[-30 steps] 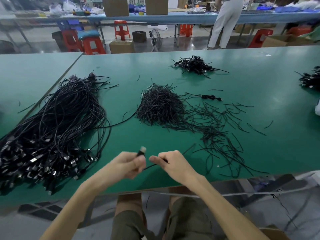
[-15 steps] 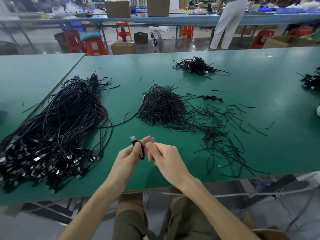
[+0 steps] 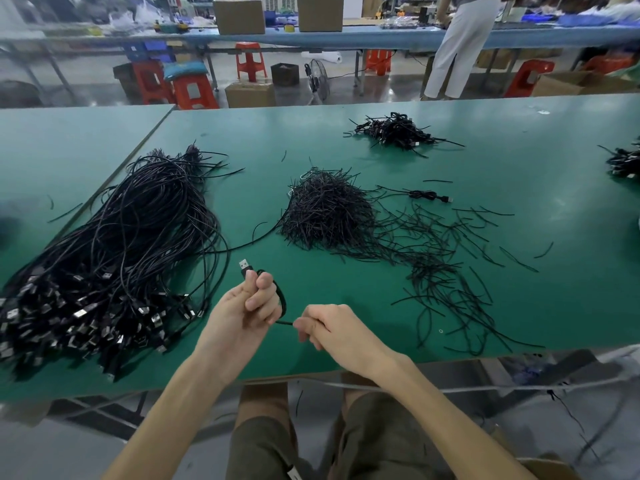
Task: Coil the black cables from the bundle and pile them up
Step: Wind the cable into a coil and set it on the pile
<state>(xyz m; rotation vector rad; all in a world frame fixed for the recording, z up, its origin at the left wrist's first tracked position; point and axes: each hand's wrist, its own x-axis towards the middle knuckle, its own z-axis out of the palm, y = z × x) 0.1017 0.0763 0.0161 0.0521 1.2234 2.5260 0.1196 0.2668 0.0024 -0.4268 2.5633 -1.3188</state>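
Head view, item: one black cable point(image 3: 282, 299), held in the air over the near edge of the worktop point(image 3: 519, 299); just right of the bundle point(image 3: 114, 258)
Left hand point(image 3: 242, 306): fingers point(image 3: 265, 282) curled round the cable just below its plug point(image 3: 244, 265); one small loop of cable hangs along the right side of this hand
Right hand point(image 3: 332, 332): fingers curled, pinching the strand where it leaves the loop; where the strand goes beyond this hand cannot be told
Plug heading: metal end points up and away from the person, tilted slightly left
Long axis: short taut run between the hands lies left to right; loop stands roughly upright
Handling, judged: light, thin, limp; smooth jacket likely to slip through a loose pinch; loops likely to spring open if released; plug the only stiff part
Hold points, judged: neck behind the plug as anchor; running strand close to the loop for feeding
Bundle: long loose cables on the left of the worktop; plug ends massed toward the near edge
Coiled pile point(image 3: 394, 131): far centre of the worktop, well apart from the hands
Ties point(image 3: 329, 211): dark heap mid-worktop, strays scattered to its right
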